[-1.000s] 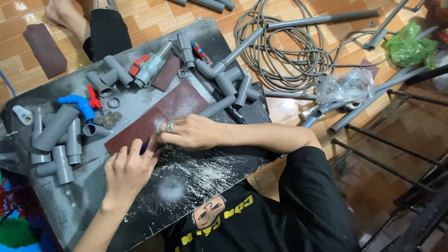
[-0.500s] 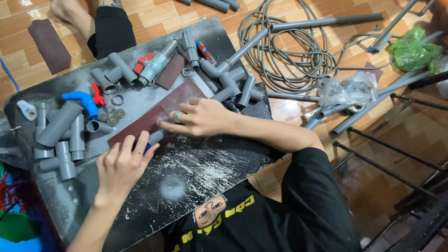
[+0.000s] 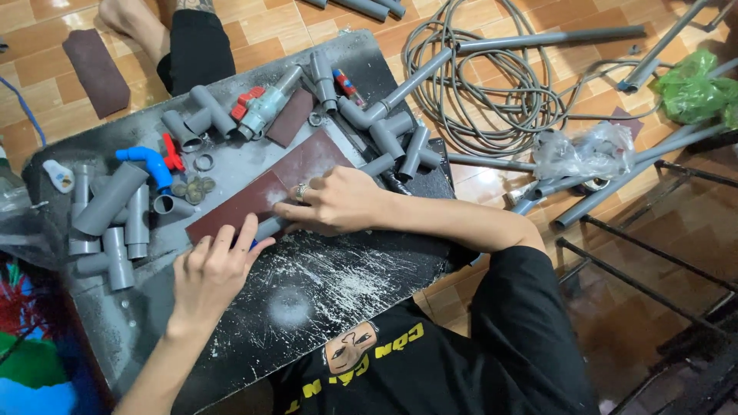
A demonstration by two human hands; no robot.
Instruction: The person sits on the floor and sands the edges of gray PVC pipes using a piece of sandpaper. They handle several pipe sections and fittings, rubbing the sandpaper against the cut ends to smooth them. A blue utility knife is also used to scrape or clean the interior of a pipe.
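Two hands work at the near middle of the dark desk (image 3: 323, 300): the left hand (image 3: 211, 269) steadies a short grey pipe (image 3: 270, 227) with spread fingers, while the right hand (image 3: 338, 201) presses a long brown sandpaper sheet (image 3: 254, 196) over it. Thin and floppy, the sheet probably handles best pinched at its edges. Grey fittings (image 3: 115, 207) lie beyond.
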